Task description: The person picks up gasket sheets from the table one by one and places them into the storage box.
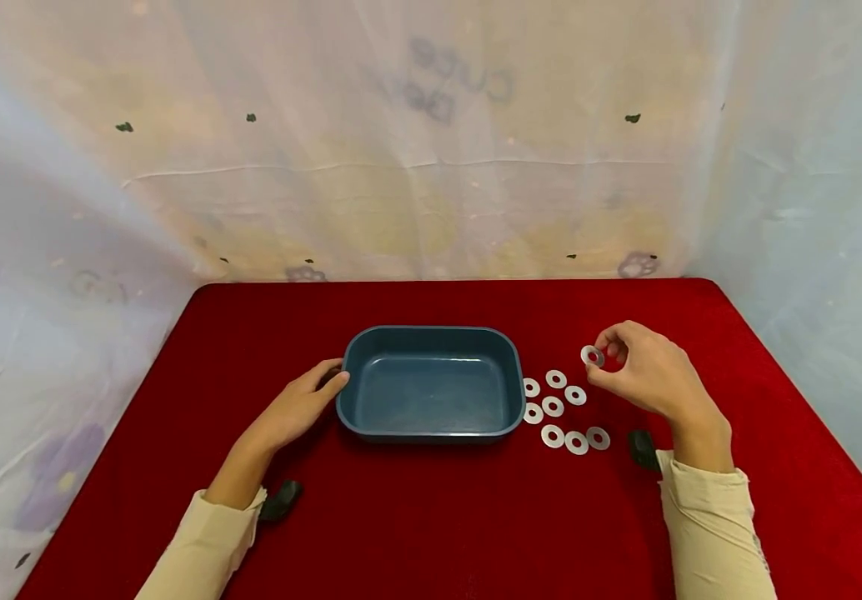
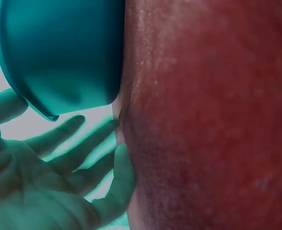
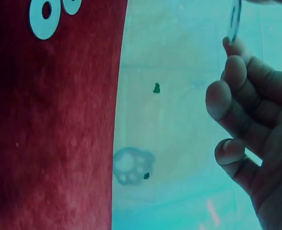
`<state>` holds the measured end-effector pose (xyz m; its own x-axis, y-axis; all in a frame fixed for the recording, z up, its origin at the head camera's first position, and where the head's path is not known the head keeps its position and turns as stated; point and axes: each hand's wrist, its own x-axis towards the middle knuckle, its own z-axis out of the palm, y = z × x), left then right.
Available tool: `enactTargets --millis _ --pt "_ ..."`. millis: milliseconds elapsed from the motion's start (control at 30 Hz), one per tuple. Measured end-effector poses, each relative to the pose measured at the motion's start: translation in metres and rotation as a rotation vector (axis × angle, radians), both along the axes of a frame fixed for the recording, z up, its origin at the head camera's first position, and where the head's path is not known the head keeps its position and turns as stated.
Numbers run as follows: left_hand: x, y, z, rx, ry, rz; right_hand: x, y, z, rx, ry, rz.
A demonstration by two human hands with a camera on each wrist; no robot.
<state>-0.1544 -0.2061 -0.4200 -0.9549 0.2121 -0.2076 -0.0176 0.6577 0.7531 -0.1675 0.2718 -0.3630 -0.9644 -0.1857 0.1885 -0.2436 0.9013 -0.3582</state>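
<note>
Leftmost, your left hand (image 1: 299, 404), fingers loosely spread, touches the blue dish (image 1: 431, 402) at its left end. Right of the dish, eight washers (image 1: 560, 407) lie on the red table (image 1: 431, 525). Farther right of it, your right hand (image 1: 649, 371) pinches a raised washer (image 1: 586, 353); a light edge grip should serve best.

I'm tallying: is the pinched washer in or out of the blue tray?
Out: in the head view, the right hand pinches the washer right of the blue tray.
</note>
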Motion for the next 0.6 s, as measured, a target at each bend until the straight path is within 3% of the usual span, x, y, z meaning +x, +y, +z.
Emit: enactTargets --millis 333,600 --pt "0.0 0.002 0.0 0.092 0.01 -0.037 -0.001 -0.009 -0.005 0.013 -0.035 0.032" --pt "-0.001 0.0 -0.003 0.292 -0.048 -0.048 -0.002 -0.014 -0.006 -0.001 -0.026 0.073"
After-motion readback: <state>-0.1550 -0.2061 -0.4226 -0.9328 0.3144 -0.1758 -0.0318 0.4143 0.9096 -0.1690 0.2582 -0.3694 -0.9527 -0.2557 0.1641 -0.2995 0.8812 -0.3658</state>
